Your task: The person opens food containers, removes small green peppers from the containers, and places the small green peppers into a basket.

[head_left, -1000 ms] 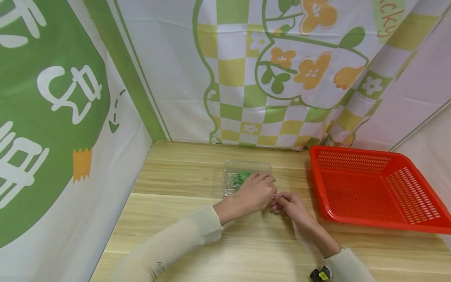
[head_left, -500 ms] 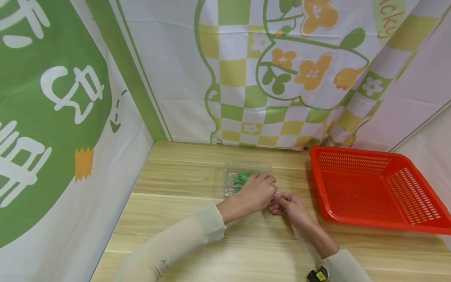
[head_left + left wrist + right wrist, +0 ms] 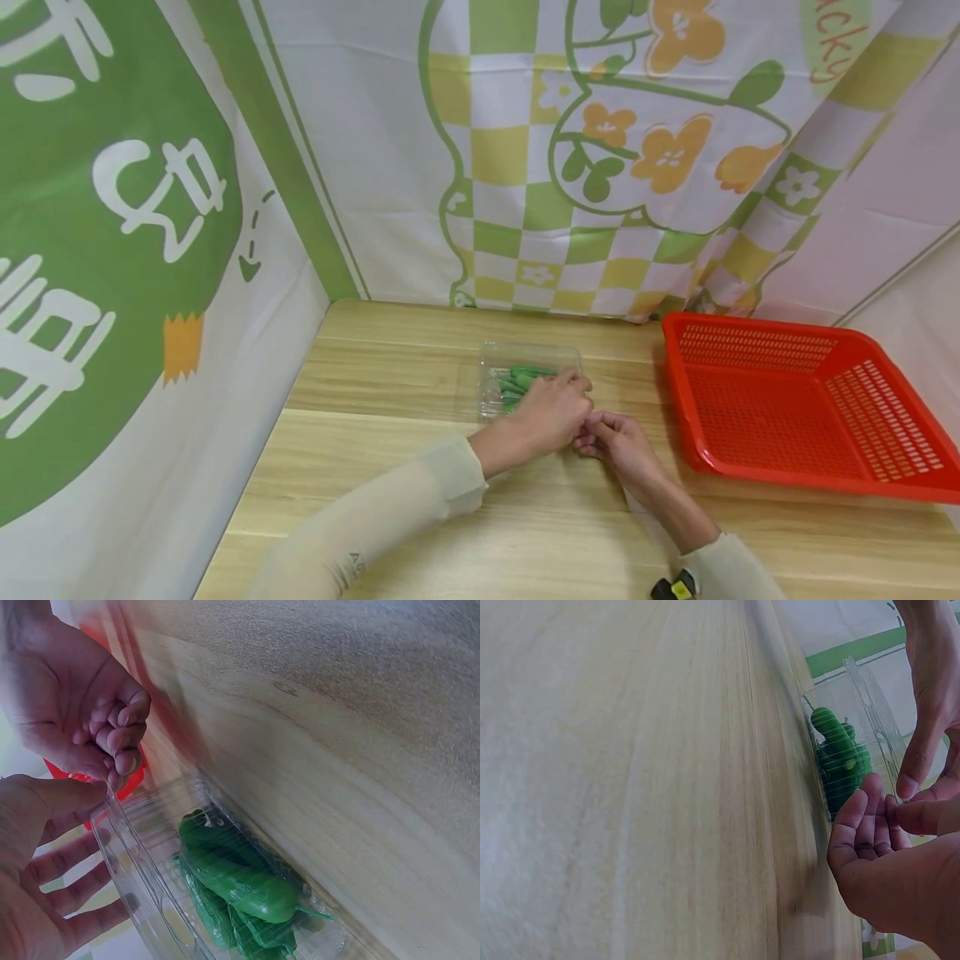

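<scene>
Left hand (image 3: 551,410) edged slightly rightward; more of green peppers (image 3: 519,383) showing.

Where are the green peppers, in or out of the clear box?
In: both wrist views show the green peppers within the clear box, seen through its plastic.

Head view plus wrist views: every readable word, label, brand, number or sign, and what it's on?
"cky": back cloth, top right; preceding letter cut off by the picture edge.
Dashed arrow, pointing down: left cloth.
Large white characters on the left cloth's green area: stylised, partly cut off, can't read.
Left sleeve: small print, too blurred.
Clear container, red basket: no text visible.
</scene>
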`<state>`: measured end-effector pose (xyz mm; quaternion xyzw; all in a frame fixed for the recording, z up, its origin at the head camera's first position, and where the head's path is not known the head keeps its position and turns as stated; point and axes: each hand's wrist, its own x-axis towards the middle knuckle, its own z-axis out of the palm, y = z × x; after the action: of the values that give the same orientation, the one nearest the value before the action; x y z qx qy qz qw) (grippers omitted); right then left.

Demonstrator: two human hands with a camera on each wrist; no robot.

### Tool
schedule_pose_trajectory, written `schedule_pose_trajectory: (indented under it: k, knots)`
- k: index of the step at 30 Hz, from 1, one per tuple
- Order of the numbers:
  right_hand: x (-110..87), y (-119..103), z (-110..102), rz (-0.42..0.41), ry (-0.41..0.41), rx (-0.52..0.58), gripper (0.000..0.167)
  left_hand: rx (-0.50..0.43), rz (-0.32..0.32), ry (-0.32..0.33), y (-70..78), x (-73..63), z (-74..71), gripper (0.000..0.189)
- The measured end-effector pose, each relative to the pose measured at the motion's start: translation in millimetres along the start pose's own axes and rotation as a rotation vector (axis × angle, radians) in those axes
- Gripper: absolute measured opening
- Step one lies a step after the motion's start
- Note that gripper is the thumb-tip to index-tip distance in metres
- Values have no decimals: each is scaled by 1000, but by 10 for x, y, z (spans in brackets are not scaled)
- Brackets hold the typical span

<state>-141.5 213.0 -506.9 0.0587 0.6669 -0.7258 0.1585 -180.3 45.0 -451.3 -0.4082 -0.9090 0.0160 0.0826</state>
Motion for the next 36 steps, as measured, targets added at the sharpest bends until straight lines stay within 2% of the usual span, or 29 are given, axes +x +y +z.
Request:
schedule_pose_trajectory:
  k: [7,14,24,30,36]
  knots:
    - [6,42,42,-22,45,27,21,35,-2,27,49,-3,26,11]
    - [19,62,83,-20,99,12,24,66,-20,69,81,5,60,27]
    - [15,74,99,-32,118,22,25,63,-37,62,112,-13,63,7]
    - [22,99,110,-30,133,67,18,68,-43,63,119,-22,71,7]
    - [25,118,93,-51,100,106,18,77,-42,82,113,-26,85,8]
